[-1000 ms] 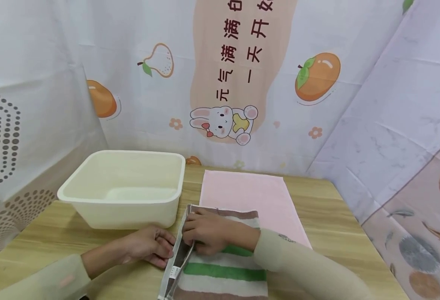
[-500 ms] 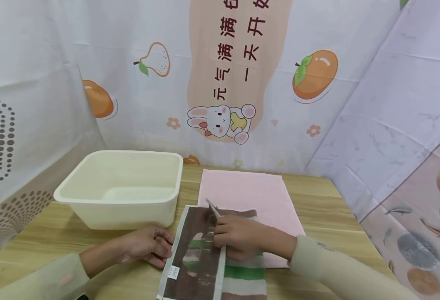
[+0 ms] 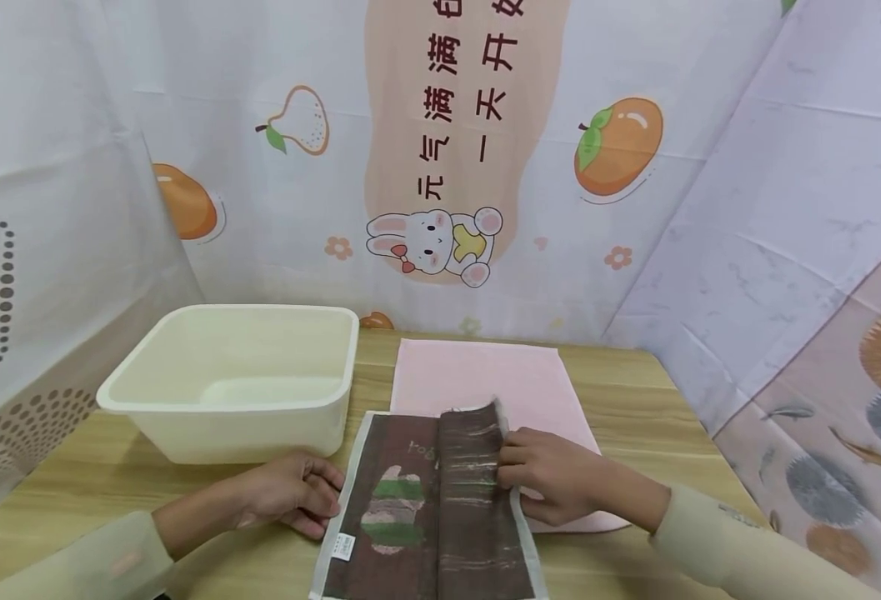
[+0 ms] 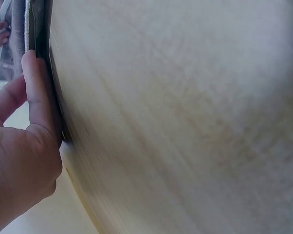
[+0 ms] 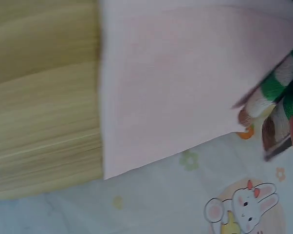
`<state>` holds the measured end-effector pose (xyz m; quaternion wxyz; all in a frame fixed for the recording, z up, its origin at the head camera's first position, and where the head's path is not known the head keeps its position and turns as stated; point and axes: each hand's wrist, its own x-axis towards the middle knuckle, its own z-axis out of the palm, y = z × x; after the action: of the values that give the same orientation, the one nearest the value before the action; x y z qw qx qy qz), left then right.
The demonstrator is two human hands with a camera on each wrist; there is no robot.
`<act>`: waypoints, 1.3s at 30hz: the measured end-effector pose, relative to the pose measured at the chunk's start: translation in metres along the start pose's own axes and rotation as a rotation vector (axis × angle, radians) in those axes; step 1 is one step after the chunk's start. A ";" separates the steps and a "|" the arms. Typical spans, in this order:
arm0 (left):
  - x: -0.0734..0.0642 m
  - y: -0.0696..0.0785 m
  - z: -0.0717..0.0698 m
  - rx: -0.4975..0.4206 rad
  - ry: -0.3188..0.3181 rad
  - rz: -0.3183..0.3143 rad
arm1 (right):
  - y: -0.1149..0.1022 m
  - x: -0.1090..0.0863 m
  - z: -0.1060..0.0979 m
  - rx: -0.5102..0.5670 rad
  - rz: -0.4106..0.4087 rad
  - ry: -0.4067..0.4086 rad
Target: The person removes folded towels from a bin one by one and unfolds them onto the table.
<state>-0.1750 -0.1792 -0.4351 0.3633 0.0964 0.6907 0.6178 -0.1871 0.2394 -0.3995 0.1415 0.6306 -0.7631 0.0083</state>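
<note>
A striped towel [image 3: 395, 567] lies on the table, being opened out, its brown inner face upward with a green and pale patch and a small white tag near the left hem. My right hand [image 3: 556, 475] pinches its right flap, lifted a little off the layer below. In the right wrist view, the flap's green, white and brown stripes [image 5: 273, 87] show beside the fingers at the right edge. My left hand [image 3: 297, 497] rests at the towel's left hem, fingertips right against it. The left wrist view shows that hand [image 4: 25, 146] with extended fingers along the edge.
A cream plastic basin [image 3: 226, 392] stands behind my left hand. A pink towel [image 3: 478, 375] lies flat behind and to the right, partly under the striped one. The wooden table [image 3: 628, 433] ends at printed cloth curtains [image 3: 260, 233].
My right hand has moved rightward, drawing the towel's upper layer across and uncovering the brown inner face. The left hand has stayed at the left hem. The head view has shifted slightly.
</note>
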 end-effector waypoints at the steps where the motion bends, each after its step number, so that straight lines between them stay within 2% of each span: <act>1: 0.000 0.000 0.000 0.001 0.000 0.001 | 0.001 -0.005 -0.001 -0.009 0.008 0.002; 21: -0.001 -0.002 -0.001 -0.005 0.001 0.002 | 0.001 -0.108 -0.019 -0.058 0.199 0.038; 31: -0.001 -0.003 0.000 -0.010 0.003 0.004 | -0.004 -0.156 -0.036 -0.061 0.308 -0.027; 39: -0.001 0.001 0.001 -0.007 0.010 -0.005 | -0.008 -0.182 -0.052 0.003 0.325 -0.059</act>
<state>-0.1741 -0.1790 -0.4338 0.3616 0.0902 0.6908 0.6196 -0.1386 0.4227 -0.3922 0.1148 0.4988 -0.8590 0.0135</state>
